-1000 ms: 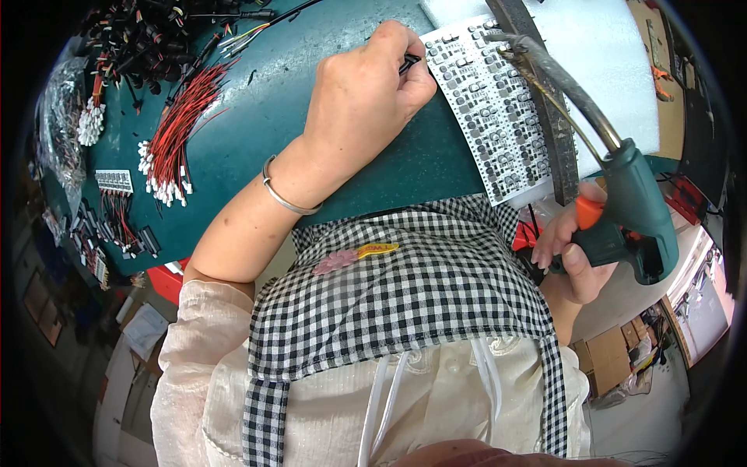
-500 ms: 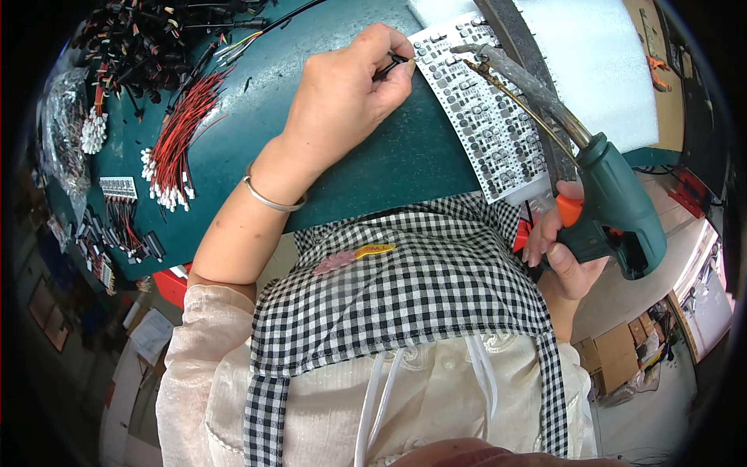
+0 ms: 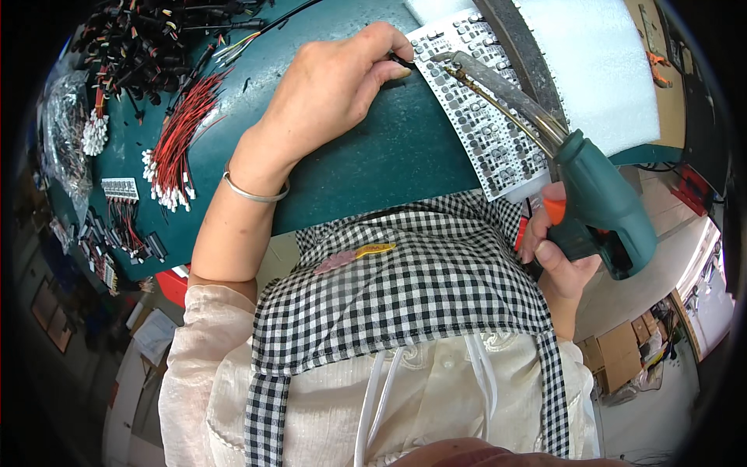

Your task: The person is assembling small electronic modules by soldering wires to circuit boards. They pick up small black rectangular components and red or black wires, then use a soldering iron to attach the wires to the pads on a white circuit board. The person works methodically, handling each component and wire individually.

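Observation:
My left hand pinches a short black wire end between thumb and fingertips, at the left edge of a white circuit board panel. Most of that piece is hidden by the fingers. Rows of small dark parts cover the panel. In my right hand is a green soldering gun with an orange trigger, its fingers wrapped round the handle. The gun's grey barrel and thin brass-coloured feed tube point up and left over the panel, with the tip near the panel's left side, apart from the black wire end.
A dark bar lies across the panel, beside white foam. Red wires with white connectors lie on the green table. Farther left are a heap of black cables, a clear plastic bag and small boards with wires.
The soldering gun has shifted slightly left, bringing its tip nearer the panel's left edge. My left wrist has moved a little left, while its fingertips stay beside the panel.

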Tool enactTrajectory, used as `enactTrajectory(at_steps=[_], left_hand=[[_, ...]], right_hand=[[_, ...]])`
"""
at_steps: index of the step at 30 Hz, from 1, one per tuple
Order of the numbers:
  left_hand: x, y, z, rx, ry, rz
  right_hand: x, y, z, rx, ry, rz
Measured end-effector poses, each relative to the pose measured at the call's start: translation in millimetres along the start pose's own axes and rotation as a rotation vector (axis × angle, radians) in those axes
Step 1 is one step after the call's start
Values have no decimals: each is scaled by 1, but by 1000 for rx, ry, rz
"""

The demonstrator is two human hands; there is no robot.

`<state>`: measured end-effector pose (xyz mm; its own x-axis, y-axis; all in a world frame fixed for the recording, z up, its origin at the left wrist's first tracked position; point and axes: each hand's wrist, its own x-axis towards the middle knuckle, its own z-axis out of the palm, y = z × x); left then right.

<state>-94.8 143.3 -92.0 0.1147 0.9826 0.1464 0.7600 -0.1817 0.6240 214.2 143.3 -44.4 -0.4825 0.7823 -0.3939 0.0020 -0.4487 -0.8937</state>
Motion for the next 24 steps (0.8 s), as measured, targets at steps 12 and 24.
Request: enactTrajectory(at_steps=[12,24], left_hand=[[-1,5,11,61,95,26],[-2,5,14,106,141,48]], right_hand=[[3,1,3,-73,25,-115],[-3,18,-9,-190,-21,-145]])
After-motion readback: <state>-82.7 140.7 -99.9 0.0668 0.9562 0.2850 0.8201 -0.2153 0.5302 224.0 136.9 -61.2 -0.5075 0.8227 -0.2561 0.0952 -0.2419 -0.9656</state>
